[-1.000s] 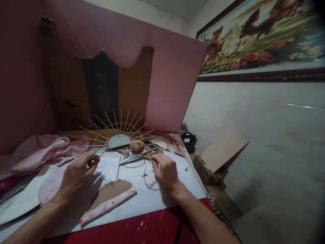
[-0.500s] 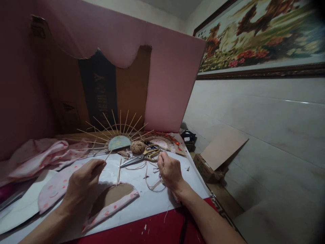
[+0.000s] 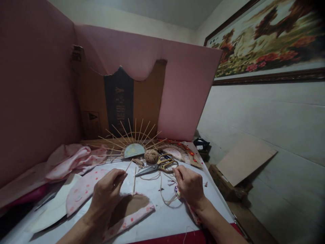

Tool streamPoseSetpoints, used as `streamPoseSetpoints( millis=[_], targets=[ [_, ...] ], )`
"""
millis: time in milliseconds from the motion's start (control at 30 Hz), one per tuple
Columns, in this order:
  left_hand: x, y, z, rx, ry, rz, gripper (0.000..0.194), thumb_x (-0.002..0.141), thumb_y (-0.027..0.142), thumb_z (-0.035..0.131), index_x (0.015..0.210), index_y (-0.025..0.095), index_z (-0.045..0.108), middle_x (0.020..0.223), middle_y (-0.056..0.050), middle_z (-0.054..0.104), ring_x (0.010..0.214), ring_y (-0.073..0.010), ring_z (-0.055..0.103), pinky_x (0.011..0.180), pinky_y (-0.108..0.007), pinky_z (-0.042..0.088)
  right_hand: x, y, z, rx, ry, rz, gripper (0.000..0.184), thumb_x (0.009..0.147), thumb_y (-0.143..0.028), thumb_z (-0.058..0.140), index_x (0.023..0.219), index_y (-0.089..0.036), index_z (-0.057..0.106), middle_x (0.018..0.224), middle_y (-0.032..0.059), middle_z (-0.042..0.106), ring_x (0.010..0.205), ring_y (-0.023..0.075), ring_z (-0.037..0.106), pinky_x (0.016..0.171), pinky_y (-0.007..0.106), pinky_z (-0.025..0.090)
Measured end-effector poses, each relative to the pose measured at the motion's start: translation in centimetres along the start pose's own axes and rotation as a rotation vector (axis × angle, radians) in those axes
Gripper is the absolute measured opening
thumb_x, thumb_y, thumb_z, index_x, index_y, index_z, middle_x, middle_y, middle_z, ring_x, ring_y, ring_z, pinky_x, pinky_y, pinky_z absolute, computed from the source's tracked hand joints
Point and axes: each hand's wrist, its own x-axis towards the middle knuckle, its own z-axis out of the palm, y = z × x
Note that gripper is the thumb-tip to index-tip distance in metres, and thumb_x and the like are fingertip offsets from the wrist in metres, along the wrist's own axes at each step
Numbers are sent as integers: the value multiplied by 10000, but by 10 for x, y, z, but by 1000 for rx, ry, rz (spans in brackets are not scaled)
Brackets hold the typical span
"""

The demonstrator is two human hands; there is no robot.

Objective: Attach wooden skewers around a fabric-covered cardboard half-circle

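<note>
My left hand (image 3: 108, 188) is closed in a pinch on a thin wooden stick (image 3: 129, 165), whose free end points up and away. Opposite it, my right hand (image 3: 190, 184) is closed, fingertips pressed together close to the scissors' handles; whatever it holds is too small to make out. Loose twine (image 3: 162, 195) curls beside that hand. Between my hands a half-round cardboard piece (image 3: 135, 203) edged in pink spotted cloth lies on the white sheet, partly covered by my left hand. Another short stick (image 3: 134, 181) reaches its upper edge. Gold-handled scissors (image 3: 164, 165) lie beyond.
A twine ball (image 3: 151, 156) sits by a half-round base with fanned sticks (image 3: 134, 150). Behind it stands a pink panel (image 3: 184, 91). Spotted cloth (image 3: 68, 161) and a spotted half-round piece (image 3: 85, 189) lie left. A board (image 3: 246, 159) leans at the right wall.
The camera view has swung left, so everything appears farther right. Both hands keep their closed shape, and the stick stays in my left hand.
</note>
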Motion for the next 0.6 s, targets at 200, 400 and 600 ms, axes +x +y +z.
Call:
streamPoseSetpoints(
  millis=[200, 400, 600],
  targets=[
    [4, 3, -4, 225, -54, -114, 158, 828, 295, 463, 799, 224, 601, 783, -21, 651, 738, -188, 576, 651, -290, 401, 8, 49, 3, -60, 32, 405, 204, 874, -248, 429, 807, -177, 609, 702, 60, 631, 590, 166, 539, 534, 259, 260],
    [9, 3, -12, 417, -134, -174, 148, 741, 281, 525, 840, 225, 620, 843, -55, 662, 809, -255, 579, 640, -321, 381, 3, 118, 16, -41, -31, 794, 249, 803, -313, 483, 681, -155, 631, 657, 96, 611, 597, 185, 552, 512, 259, 294],
    [12, -5, -14, 503, -155, -141, 183, 786, 351, 493, 853, 240, 622, 866, -79, 666, 795, -259, 578, 620, -333, 374, -10, 138, 38, 70, -109, 939, 364, 598, -506, 663, 445, -204, 529, 490, 60, 580, 529, 196, 570, 471, 259, 345]
  ],
)
